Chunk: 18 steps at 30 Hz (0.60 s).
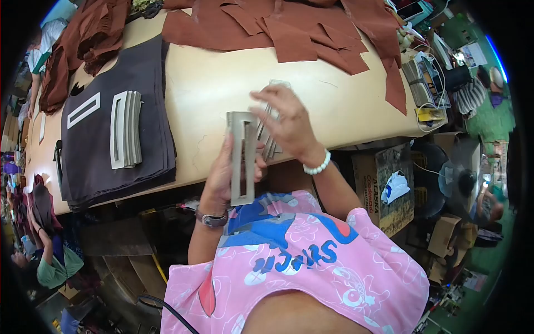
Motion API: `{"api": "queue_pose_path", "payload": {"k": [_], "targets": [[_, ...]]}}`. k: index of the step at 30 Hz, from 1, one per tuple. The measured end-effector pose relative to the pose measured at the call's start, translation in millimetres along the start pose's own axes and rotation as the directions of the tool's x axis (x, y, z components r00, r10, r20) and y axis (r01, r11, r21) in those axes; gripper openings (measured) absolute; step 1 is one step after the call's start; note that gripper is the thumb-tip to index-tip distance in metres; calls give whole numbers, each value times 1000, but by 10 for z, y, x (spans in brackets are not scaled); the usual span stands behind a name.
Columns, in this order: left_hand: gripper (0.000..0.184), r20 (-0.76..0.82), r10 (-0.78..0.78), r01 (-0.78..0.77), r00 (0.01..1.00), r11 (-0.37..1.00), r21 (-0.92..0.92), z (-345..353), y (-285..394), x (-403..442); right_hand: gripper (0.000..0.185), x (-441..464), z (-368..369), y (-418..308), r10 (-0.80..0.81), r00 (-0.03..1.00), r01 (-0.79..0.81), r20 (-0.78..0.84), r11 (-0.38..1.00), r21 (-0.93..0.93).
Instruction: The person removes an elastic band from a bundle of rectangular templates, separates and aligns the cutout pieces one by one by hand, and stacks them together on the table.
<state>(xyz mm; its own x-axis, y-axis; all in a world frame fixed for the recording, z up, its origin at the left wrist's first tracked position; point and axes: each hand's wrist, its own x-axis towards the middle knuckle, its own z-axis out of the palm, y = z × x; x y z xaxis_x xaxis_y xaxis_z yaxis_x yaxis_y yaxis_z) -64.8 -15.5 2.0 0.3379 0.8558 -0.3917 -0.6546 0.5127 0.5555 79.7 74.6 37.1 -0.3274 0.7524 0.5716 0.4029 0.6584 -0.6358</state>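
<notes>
My left hand [221,172] holds an upright stack of grey-white rectangular frames [242,158], each with a long narrow slot. My right hand [288,123] is raised just right of the stack's top, its fingers curled; whether it pinches anything is too small to tell. Behind and below it, more pale strips [269,146] lie loosely at the table edge, partly hidden by my hands. At the left, another stack of slotted frames [127,129] rests on a pile of dark cloth panels [153,106], beside a single white frame [83,110].
Brown cloth pieces [289,39] lie along the far side of the pale table [194,83]. At the right are a basket of items [428,83] and a cardboard box [384,189] below table height. Another person [50,250] is at the lower left.
</notes>
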Motion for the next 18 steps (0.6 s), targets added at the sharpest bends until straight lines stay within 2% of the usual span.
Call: {"api": "queue_pose_path", "payload": {"k": [3,4,5,6,7,10,13,16,18], "targets": [[68,30,-22,22,999,1000,-5,97,-88,99,21,-156,41,-49,-29,999,30,21,999,-46],[68,31,-25,25,999,1000,2,115,-106,104,20,-174,11,-74,50,999,-50,21,999,2],[67,33,-31,30,999,999,10,133,-124,108,20,-194,-11,-77,39,999,-39,14,999,-4],[58,13,-27,28,1000,1000,-14,152,-143,111,20,-212,-33,-77,29,1000,-28,6,1000,-12],[59,14,-36,36,999,999,-12,154,-145,104,21,-226,-53,-72,19,1000,-19,-1,1000,-19],[61,37,-55,56,998,998,-21,142,-145,77,18,-244,-101,-25,140,984,-163,107,955,246],[64,86,-85,89,993,996,-33,108,-144,63,12,-173,-178,-101,366,911,-412,189,810,417],[67,79,-111,111,991,994,10,64,-108,53,8,-111,-218,-73,409,875,-483,258,757,440],[69,69,-106,104,992,994,37,42,-90,32,9,-24,-229,-5,356,918,-397,176,819,415]]}}
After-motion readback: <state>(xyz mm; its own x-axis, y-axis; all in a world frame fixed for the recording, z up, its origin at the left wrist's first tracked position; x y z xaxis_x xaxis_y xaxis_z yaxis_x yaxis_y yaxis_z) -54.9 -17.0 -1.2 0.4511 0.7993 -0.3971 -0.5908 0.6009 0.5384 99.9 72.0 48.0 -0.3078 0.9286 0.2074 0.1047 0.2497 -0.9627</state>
